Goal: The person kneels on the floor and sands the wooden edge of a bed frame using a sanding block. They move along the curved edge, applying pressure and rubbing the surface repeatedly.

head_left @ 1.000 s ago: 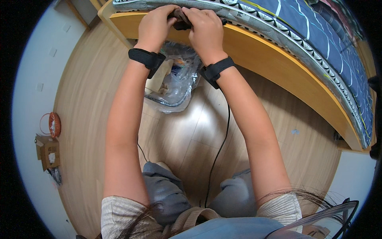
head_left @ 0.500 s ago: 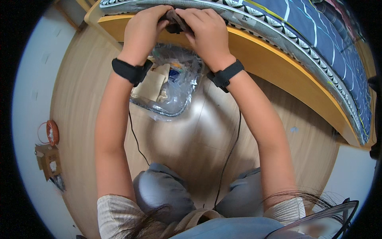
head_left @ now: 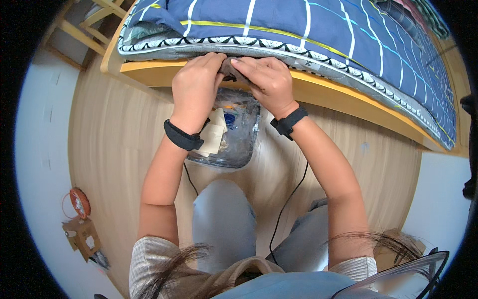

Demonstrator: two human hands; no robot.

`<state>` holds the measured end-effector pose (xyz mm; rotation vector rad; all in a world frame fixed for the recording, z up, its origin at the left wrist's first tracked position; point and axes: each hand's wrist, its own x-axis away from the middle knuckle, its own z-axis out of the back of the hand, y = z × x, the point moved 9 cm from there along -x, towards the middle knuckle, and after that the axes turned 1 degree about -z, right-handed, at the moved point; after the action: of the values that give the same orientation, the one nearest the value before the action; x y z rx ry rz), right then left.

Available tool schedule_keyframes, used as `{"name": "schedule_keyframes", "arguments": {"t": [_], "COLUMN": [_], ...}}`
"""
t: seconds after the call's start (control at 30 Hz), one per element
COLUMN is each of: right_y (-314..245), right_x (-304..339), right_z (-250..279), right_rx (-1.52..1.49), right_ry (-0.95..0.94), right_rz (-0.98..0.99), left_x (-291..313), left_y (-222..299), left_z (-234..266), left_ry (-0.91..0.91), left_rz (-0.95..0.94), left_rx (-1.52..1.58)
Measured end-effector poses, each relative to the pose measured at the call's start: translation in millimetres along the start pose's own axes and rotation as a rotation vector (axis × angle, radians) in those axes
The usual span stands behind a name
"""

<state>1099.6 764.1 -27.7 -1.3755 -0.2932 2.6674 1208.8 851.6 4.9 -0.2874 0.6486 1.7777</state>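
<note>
My left hand (head_left: pixel 195 87) and my right hand (head_left: pixel 273 82) meet at the near edge of the bed. Between them they pinch a small piece of dark brown cloth (head_left: pixel 232 71), bunched up so that its shape is partly hidden. Fingers of both hands are closed on it, just in front of the grey mattress side (head_left: pixel 169 54) and the wooden bed rail (head_left: pixel 343 99). Below the hands, a bin lined with a clear plastic bag (head_left: pixel 247 149) stands on the floor. Inside it lie cream-coloured paper (head_left: pixel 213 137) and a crumpled blue piece (head_left: pixel 229 118).
A blue quilt with white and yellow lines (head_left: pixel 279 15) covers the bed. Black cables hang near my knees. At the left wall are an orange basket (head_left: pixel 79 202) and a cardboard box (head_left: pixel 80 234). Another box (head_left: pixel 398 249) sits at lower right; wooden bars (head_left: pixel 82 40) stand upper left.
The view has tilted up, showing more of the quilt; hands, bed and bin appear lower in the picture. Both hands still hold the brown cloth at the bed edge.
</note>
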Motion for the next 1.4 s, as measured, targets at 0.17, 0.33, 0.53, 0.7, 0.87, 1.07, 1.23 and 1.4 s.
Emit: {"name": "schedule_keyframes", "arguments": {"t": [0.17, 0.33, 0.53, 0.7, 0.87, 1.07, 1.23, 1.4], "right_y": [1, 3, 2, 6, 7, 7, 36, 59], "right_x": [-2, -1, 5, 7, 5, 6, 42, 72], "right_z": [3, 3, 2, 0, 2, 12, 40, 66], "right_rx": [-0.032, -0.063, -0.076, -0.106, -0.207, -0.275, -0.818, -1.342], "right_ry": [0.019, 0.016, 0.104, 0.162, 0.173, 0.123, 0.216, 0.125], "right_rz": [-0.023, -0.051, -0.01, 0.061, 0.063, -0.042, -0.391, -0.747], "left_x": [-8, -4, 4, 2, 4, 20, 52, 85], "left_y": [-7, -3, -2, -6, -2, -18, -37, -100], "left_z": [-1, 0, -3, -6, -9, 13, 43, 32], "left_ry": [-0.097, -0.019, 0.073, 0.062, 0.022, 0.013, 0.068, 0.013], "left_rz": [-0.01, -0.026, -0.021, 0.004, -0.036, -0.008, -0.068, 0.109], "left_rx": [-0.008, -0.017, -0.044, -0.077, -0.144, 0.276, 0.49, 0.835]}}
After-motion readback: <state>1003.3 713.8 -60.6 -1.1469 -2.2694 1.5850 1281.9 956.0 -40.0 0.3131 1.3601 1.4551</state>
